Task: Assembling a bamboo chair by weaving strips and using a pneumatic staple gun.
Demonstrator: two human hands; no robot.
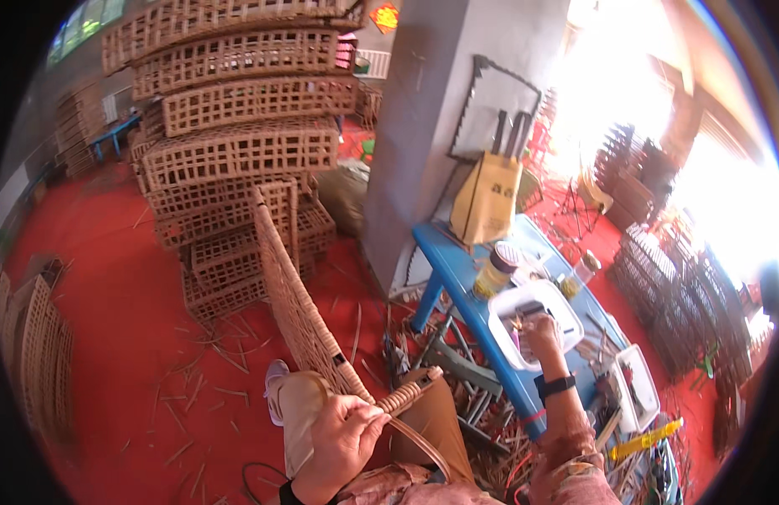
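My left hand (346, 438) grips the wrapped corner of a woven rattan panel (293, 290) that stands on edge and leans against my knee; a loose cane strip curves down from the corner. My right hand (543, 330), with a black wristband, reaches into a white plastic container (500, 316) on the blue table (457, 269). Its fingers are inside the container; what they touch is too small to make out.
A tall stack of open-weave rattan frames (238, 151) stands behind the panel. On the table are a jar (495, 271), a yellow bag (486, 198) and a second white tray (638, 387). A grey pillar (431, 109) rises behind. Cane scraps litter the red floor (129, 337).
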